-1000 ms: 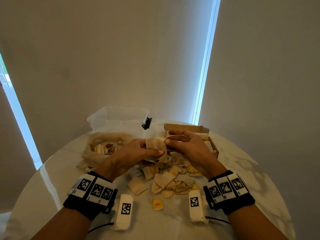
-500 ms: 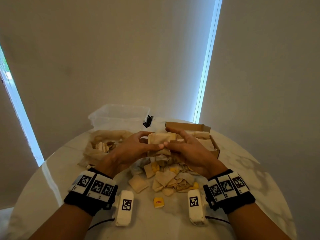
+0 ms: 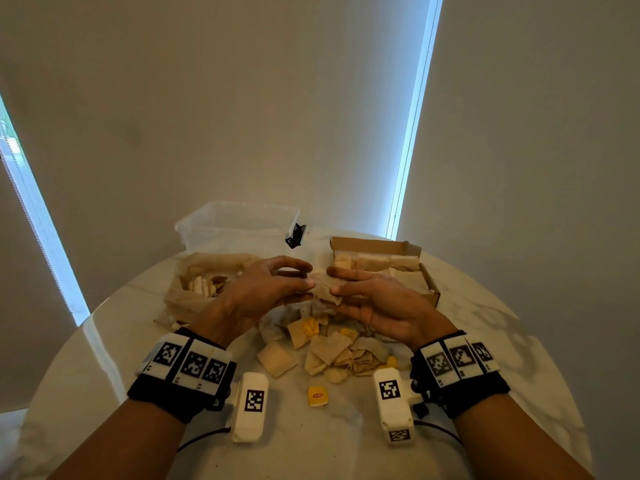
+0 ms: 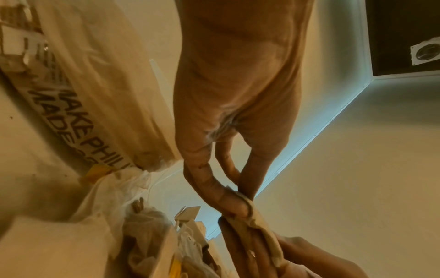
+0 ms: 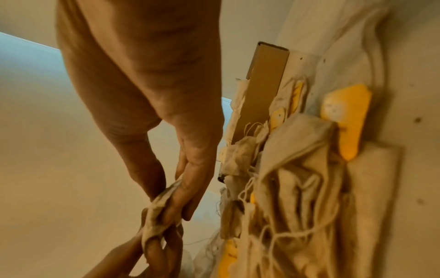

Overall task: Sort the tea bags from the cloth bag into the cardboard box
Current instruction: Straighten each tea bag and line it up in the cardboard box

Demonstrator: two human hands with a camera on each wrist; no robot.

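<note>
Both hands (image 3: 322, 292) raised, pinching one tea bag (image 3: 323, 289).

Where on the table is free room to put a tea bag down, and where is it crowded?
Free: the bare marble near the right edge of the table, beside the box, and the near left, in front of the cloth bag. Crowded: the middle, where the pile lies under both hands, and a yellow tag lies in front of it.

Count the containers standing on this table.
3: the cloth bag at left, the clear plastic bin behind it, and the cardboard box at right. None appears hidden.
</note>
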